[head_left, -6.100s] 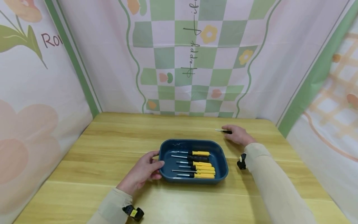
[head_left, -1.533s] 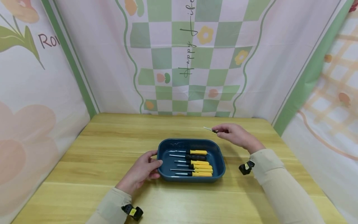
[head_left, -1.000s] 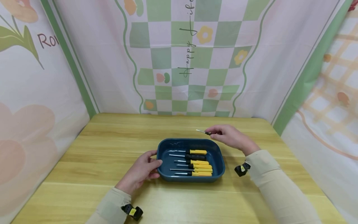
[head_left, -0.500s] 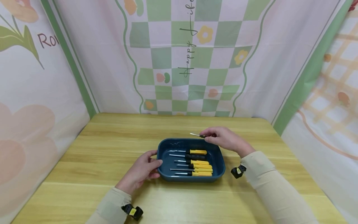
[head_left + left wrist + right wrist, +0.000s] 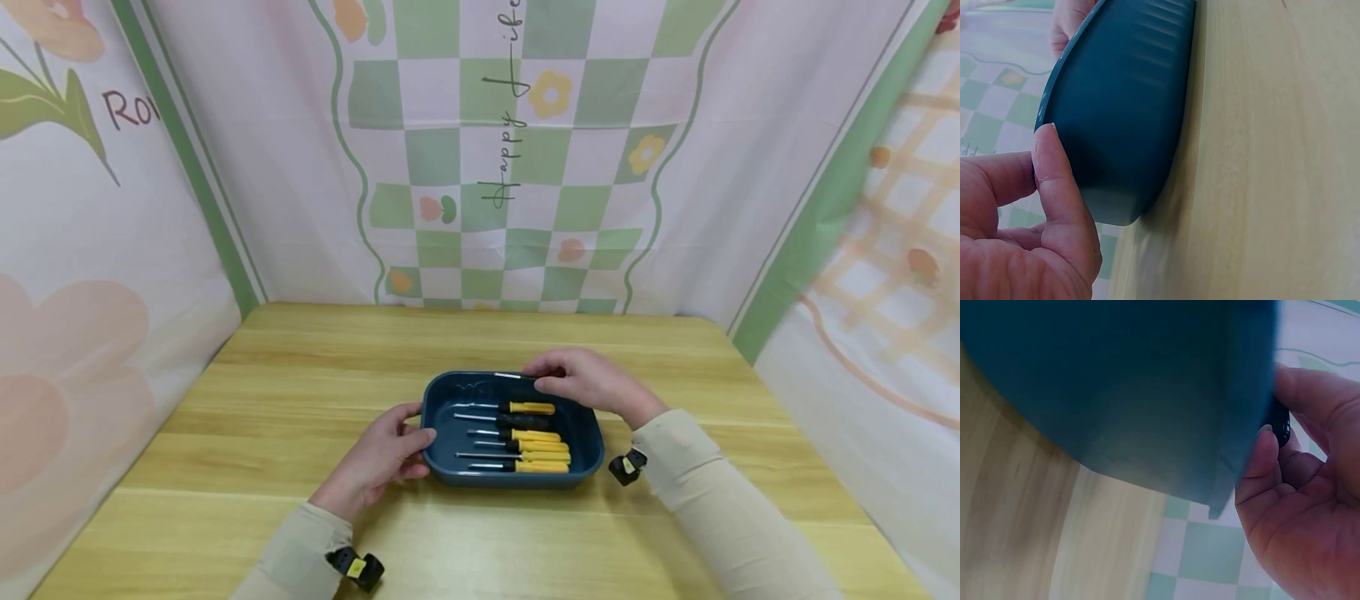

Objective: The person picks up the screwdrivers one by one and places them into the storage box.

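Observation:
A dark blue plastic tray (image 5: 517, 481) stands on the wooden table. At its left end, my left hand (image 5: 377, 460) pinches the rim between thumb and fingers, as the left wrist view also shows. My right hand (image 5: 590, 383) holds a screwdriver (image 5: 508, 376) above the tray's back edge, its metal shaft pointing left. In the right wrist view its black handle (image 5: 1280, 422) sits between thumb and fingers, partly behind the tray wall. Inside the tray, several yellow-handled screwdrivers (image 5: 542, 467) and one with a black handle (image 5: 527, 422) lie side by side, shafts to the left.
The light wooden table (image 5: 300, 400) extends around the tray on every side. A printed cloth (image 5: 495, 150) hangs behind it, with more printed cloth at left and right. Black cameras (image 5: 357, 568) are strapped to both wrists.
My right hand has carried the screwdriver from the table behind and right of the tray, leftward and toward me, to over the tray's back part. My left hand keeps its hold on the rim.

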A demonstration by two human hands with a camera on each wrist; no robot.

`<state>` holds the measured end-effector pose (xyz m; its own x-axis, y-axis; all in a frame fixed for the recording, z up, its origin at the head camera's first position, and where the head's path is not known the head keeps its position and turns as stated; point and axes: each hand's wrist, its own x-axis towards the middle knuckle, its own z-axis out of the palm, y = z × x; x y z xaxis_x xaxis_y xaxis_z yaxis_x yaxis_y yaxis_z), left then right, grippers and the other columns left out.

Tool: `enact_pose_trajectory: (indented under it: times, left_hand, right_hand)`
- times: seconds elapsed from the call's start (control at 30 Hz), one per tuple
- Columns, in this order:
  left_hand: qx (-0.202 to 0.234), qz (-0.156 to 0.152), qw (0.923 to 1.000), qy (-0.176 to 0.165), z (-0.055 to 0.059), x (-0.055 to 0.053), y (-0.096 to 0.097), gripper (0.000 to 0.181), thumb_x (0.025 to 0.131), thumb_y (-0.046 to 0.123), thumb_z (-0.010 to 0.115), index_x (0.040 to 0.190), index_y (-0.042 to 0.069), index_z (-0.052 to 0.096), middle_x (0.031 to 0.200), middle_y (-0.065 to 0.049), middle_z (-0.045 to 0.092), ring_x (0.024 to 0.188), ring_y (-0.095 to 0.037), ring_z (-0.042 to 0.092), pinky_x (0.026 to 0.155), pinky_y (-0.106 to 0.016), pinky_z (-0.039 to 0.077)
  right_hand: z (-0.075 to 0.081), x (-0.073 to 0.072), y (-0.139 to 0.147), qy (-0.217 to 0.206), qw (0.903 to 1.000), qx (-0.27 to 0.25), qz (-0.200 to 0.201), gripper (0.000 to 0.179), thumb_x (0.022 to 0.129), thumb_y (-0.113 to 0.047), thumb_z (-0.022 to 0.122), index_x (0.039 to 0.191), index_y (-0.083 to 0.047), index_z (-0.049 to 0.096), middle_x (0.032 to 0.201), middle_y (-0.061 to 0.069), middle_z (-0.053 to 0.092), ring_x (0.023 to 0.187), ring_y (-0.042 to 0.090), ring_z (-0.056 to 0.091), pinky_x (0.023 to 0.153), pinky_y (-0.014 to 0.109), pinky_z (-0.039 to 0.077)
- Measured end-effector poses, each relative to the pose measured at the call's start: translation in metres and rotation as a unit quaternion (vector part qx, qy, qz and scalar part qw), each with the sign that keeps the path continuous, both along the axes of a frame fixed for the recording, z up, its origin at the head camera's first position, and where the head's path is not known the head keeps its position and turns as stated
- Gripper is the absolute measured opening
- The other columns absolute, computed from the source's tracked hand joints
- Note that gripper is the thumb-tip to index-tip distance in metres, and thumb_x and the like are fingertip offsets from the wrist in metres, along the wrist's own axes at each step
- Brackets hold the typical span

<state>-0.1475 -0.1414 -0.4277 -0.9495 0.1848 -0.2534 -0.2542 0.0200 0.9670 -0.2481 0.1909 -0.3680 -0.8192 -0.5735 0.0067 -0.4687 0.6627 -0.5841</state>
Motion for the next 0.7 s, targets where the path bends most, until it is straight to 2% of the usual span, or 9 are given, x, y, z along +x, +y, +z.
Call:
enact_pose_trajectory:
  times: [0.33,0.7]
  left_hand:
    - [0.0,0.0,1.0,-0.001,0.0,0.0,0.0,0.059,0.103,0.018,0.067,0.156,0.009,0.043,0.111,-0.015,0.056,0.079,-0.02,0.064,0.068,-0.028,0.063]
    - [0.004,-0.001,1.0,0.001,-0.001,0.0,0.0,0.059,0.103,0.017,0.066,0.156,0.007,0.042,0.111,-0.016,0.056,0.078,-0.019,0.064,0.066,-0.028,0.063]
  right_hand:
    - [-0.009,0.004,-0.012,-0.007,0.9999,0.011,0.005,0.025,0.104,-0.022,0.066,0.128,-0.018,0.073,0.122,-0.001,0.074,0.104,0.013,0.068,0.093,0.04,0.06]
    - [-0.016,0.004,-0.02,-0.012,0.9996,0.02,0.013,0.022,0.104,-0.019,0.066,0.123,-0.014,0.075,0.118,0.001,0.075,0.1,0.012,0.068,0.091,0.038,0.061]
